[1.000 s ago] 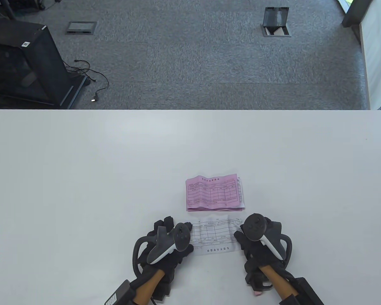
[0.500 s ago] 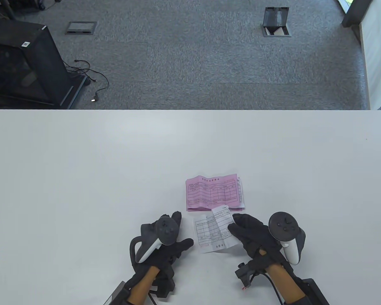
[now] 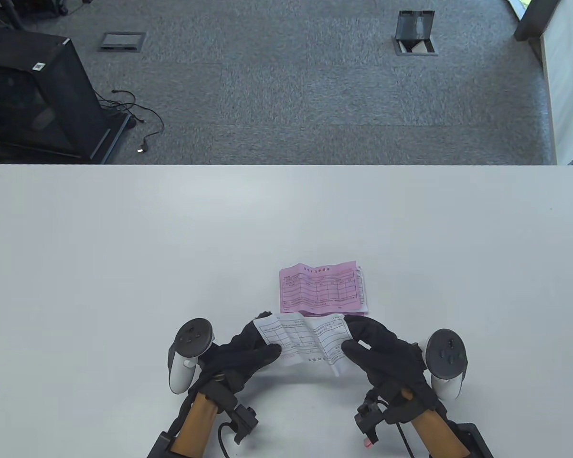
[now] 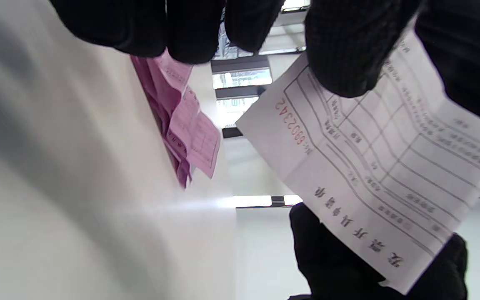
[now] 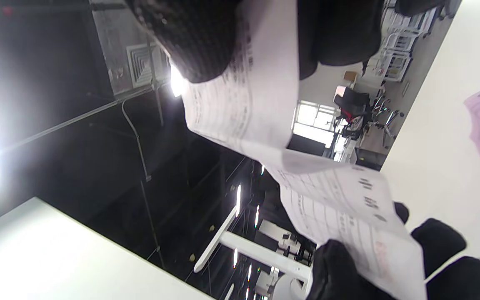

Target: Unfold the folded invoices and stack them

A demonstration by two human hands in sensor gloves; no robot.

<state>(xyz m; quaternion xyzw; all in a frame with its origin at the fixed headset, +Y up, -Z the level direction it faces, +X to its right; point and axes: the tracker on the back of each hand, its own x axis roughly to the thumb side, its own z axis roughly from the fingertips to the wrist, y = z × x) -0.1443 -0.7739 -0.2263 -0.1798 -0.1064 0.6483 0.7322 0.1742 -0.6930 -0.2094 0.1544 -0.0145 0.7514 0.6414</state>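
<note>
A white invoice (image 3: 304,342) with a printed grid is held up off the table, creased but spread wide between both hands. My left hand (image 3: 255,346) pinches its left end and my right hand (image 3: 363,341) pinches its right end. In the left wrist view the white invoice (image 4: 373,162) shows red numbers, with a thumb (image 4: 340,54) on it. In the right wrist view the white invoice (image 5: 306,175) bends at a fold. A stack of pink invoices (image 3: 321,290) lies flat just beyond the hands.
The white table (image 3: 124,267) spreads wide on both sides. Its far edge (image 3: 286,165) borders grey carpet. A black cabinet (image 3: 33,100) with loose cables stands on the floor at the far left.
The white invoice was lying on the table, then the right hand raised it half folded. Now both hands hold it up and spread, the left hand having turned over and pinched its left end.
</note>
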